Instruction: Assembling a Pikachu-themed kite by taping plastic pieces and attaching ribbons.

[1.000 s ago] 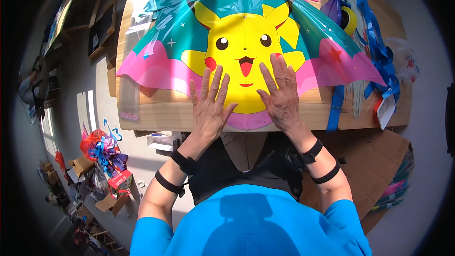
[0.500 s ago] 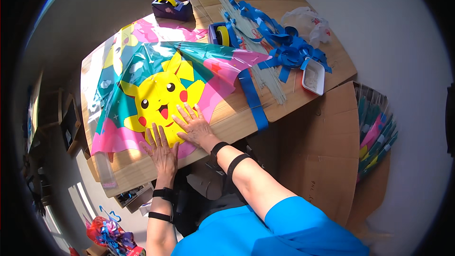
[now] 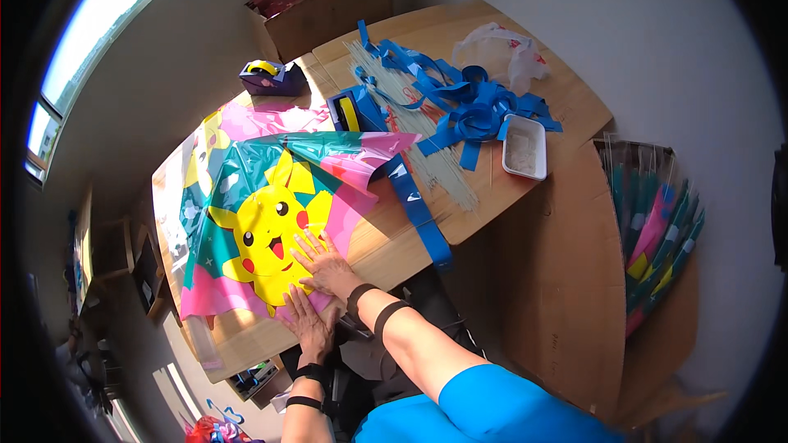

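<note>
A thin plastic kite sheet (image 3: 238,184), teal and pink with a big yellow cartoon animal on it, lies spread over the near left part of the wooden table. My right hand (image 3: 327,271) rests flat on the yellow figure's lower right side, fingers spread. Beside it, closer to the near edge, my left hand (image 3: 310,330) lies on the sheet's pink bottom border with its fingers stretched out. Neither hand grips anything. The sheet's far right corner rises a little over a blue strip (image 3: 417,205).
Two tape dispensers (image 3: 272,79) stand beyond the sheet. Thin pale rods (image 3: 431,160), tangled blue ribbon (image 3: 476,107), a white tray (image 3: 525,148) and a clear plastic bag (image 3: 505,53) occupy the right side. A cardboard box (image 3: 566,279) holding rolled kites (image 3: 657,230) stands right of the table.
The view has tilted, bringing the window and a far box into sight. My left hand has slid rightward and nearer the table edge on the sheet; my right hand stays about where it was.
</note>
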`<action>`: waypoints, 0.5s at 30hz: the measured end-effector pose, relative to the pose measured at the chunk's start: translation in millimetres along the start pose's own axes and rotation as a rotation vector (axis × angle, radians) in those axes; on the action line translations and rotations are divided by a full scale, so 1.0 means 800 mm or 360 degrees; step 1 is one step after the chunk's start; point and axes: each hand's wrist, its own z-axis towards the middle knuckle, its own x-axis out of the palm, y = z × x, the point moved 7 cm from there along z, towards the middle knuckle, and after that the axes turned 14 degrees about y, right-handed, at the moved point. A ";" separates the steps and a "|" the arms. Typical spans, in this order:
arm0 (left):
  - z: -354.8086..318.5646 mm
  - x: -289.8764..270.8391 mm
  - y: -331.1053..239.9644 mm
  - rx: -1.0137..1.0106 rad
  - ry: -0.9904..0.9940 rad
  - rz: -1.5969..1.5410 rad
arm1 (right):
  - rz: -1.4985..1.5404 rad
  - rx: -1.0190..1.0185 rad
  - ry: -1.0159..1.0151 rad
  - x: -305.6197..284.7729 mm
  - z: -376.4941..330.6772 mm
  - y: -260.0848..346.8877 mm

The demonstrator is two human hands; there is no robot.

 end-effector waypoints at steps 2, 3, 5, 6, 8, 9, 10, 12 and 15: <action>0.001 0.005 -0.006 0.0012 0.0015 0.0028 | 0.0259 -0.0134 -0.0171 -0.015 -0.023 -0.010; -0.002 0.006 -0.003 0.0013 -0.0006 0.0057 | 0.0414 -0.0208 -0.0256 -0.021 -0.042 -0.013; -0.010 0.002 0.012 -0.0027 -0.0078 0.0085 | 0.0608 0.0088 -0.0638 -0.061 -0.108 -0.020; -0.011 -0.002 0.010 -0.0055 -0.0023 0.0059 | 0.0700 0.0290 -0.0790 -0.083 -0.143 -0.037; -0.007 -0.003 0.000 -0.0035 -0.0026 0.0073 | 0.1048 0.0715 -0.0942 -0.096 -0.203 -0.097; -0.005 -0.004 -0.005 -0.0019 -0.0029 0.0092 | 0.0973 0.0780 -0.1046 -0.107 -0.227 -0.128; -0.005 -0.006 -0.005 -0.0018 -0.0025 0.0091 | 0.1011 0.0872 -0.1074 -0.120 -0.243 -0.154; -0.006 -0.007 -0.007 -0.0044 0.0044 0.0021 | 0.1059 0.0999 -0.1219 -0.134 -0.265 -0.220; -0.003 -0.010 -0.008 -0.0080 0.0113 -0.0007 | 0.0727 0.1015 -0.1378 -0.194 -0.255 -0.286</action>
